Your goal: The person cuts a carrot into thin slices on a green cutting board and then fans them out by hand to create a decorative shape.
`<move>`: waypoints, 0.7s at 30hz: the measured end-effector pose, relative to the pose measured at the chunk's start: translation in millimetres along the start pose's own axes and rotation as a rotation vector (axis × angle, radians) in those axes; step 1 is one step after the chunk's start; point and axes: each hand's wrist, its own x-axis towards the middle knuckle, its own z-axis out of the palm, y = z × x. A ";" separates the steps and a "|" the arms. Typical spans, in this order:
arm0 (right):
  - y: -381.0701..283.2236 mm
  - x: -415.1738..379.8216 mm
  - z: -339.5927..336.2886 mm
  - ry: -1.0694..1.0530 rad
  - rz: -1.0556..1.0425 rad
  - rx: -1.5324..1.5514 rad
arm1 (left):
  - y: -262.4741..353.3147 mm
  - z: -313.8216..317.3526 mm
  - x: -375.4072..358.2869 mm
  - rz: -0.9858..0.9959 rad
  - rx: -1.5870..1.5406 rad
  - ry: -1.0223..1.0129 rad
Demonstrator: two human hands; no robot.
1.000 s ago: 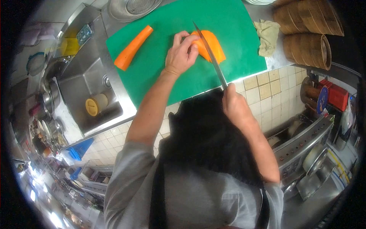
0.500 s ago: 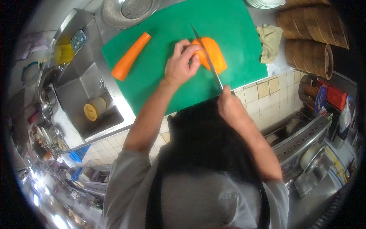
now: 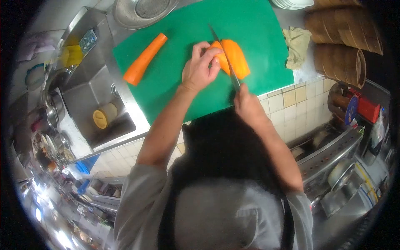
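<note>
At the left of the green board (image 3: 262, 50), a steel sink (image 3: 92, 85) contains a yellow-lidded jar (image 3: 106, 114), lying sideways. On the board, the left hand (image 3: 200, 70), fingers bent, holds smooth bright-orange pieces (image 3: 237, 59); the right hand (image 3: 249, 105) grasps a long knife (image 3: 233, 72) among them. A tapering carrot (image 3: 146, 59) lies on the board's left part.

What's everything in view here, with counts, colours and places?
Cutting board: one, green, top centre
Carrot piece: one, orange, board's left side
Cut carrot: pieces uncounted, orange, middle of board
Knife: one, grey, at the cut carrot
Metal bowl: one, silver, beyond the board
Plates: one stack, white, upper right
Cloth: one, pale green, right of board
Wooden tubs: at least three, brown, right
Sink: one, grey, left
Container: one, yellow lid, in sink
Background clutter: uncountable, mixed colours, edges
Left hand grip: one, bare, on cut carrot
Right hand grip: one, bare, around knife handle
</note>
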 end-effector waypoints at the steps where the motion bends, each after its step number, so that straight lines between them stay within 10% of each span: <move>1: -0.9 -2.9 -3.3 0.011 0.001 -0.016 | 1.0 -0.1 -0.4 -0.005 0.015 0.001; 21: -16.9 -64.0 -29.4 0.072 0.011 -0.056 | 1.7 -0.7 -1.3 0.022 0.020 0.045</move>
